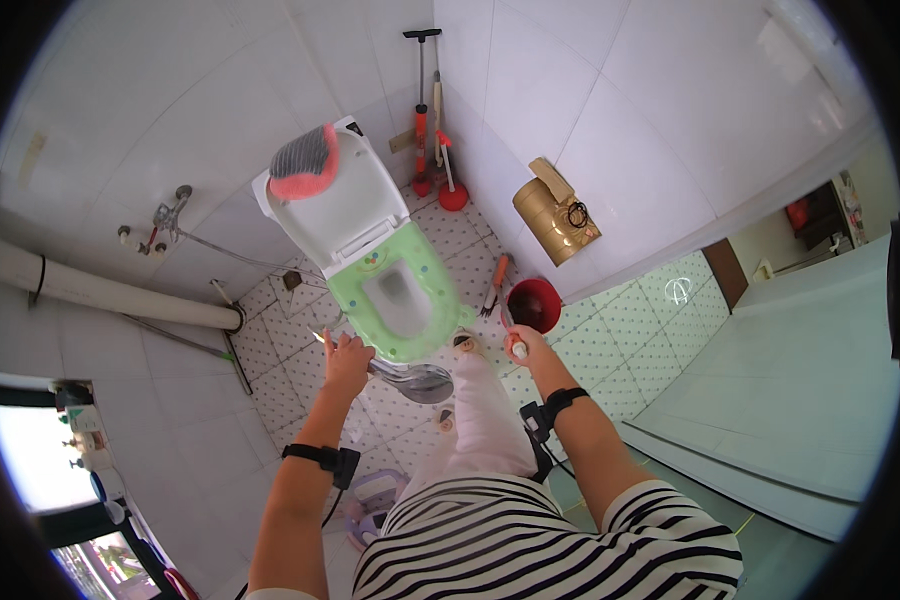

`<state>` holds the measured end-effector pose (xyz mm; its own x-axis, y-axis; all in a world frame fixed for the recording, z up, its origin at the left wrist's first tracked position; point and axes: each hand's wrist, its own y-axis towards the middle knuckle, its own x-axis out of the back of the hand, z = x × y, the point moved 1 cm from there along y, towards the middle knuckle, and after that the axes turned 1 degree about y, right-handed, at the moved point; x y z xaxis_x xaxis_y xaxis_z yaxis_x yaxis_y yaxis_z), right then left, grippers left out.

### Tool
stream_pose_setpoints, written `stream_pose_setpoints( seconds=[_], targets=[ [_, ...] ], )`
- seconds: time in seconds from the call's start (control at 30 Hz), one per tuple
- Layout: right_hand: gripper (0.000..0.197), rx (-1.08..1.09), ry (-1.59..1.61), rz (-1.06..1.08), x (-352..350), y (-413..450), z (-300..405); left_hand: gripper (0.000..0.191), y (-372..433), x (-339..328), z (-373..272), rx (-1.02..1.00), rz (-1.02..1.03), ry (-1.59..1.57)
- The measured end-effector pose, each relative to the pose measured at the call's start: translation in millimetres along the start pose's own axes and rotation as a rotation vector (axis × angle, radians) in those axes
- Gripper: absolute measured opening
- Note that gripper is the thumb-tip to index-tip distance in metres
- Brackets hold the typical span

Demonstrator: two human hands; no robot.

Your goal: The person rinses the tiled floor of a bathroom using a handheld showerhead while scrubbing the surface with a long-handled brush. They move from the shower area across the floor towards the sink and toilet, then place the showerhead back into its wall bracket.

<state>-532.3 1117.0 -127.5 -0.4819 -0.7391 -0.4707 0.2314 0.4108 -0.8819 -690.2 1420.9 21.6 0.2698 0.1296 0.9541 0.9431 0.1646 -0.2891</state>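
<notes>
My left hand [349,364] grips the handle of a shiny metal ladle [426,384], whose bowl hangs in front of the toilet [418,321]. The handle's tip pokes out beyond my fingers. My right hand [531,346] is closed around the pale handle [520,350] of a tool beside a red bucket [538,300]; what its far end is, I cannot tell. Dark contents show inside the bucket. Green, patterned plastic covers the toilet seat [441,274]. Behind it the white lid [345,202] is raised, with a pink-and-grey cloth cover [305,163] over its top.
An orange-handled brush [499,274] is on the tiled floor by the bucket. Long-handled tools [421,120] and a red plunger [453,196] stand in the corner. A gold paper holder [551,217] hangs right; a white pipe [120,289] runs left. A purple plastic item [379,487] lies near my legs.
</notes>
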Motion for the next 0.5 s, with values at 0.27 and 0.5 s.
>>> stream_pose_setpoints(
  seconds=[0.27, 0.5],
  targets=[
    [0.012, -0.229, -0.25, 0.04, -66.3, 66.3, 64.3, 0.011, 115.9, 35.5, -12.3, -0.08, 0.092, 0.109],
    [0.008, -0.119, -0.44, 0.23, -67.4, 34.0, 94.2, 0.009, 189.6, 57.1, -4.3, -0.01, 0.066, 0.076]
  ],
)
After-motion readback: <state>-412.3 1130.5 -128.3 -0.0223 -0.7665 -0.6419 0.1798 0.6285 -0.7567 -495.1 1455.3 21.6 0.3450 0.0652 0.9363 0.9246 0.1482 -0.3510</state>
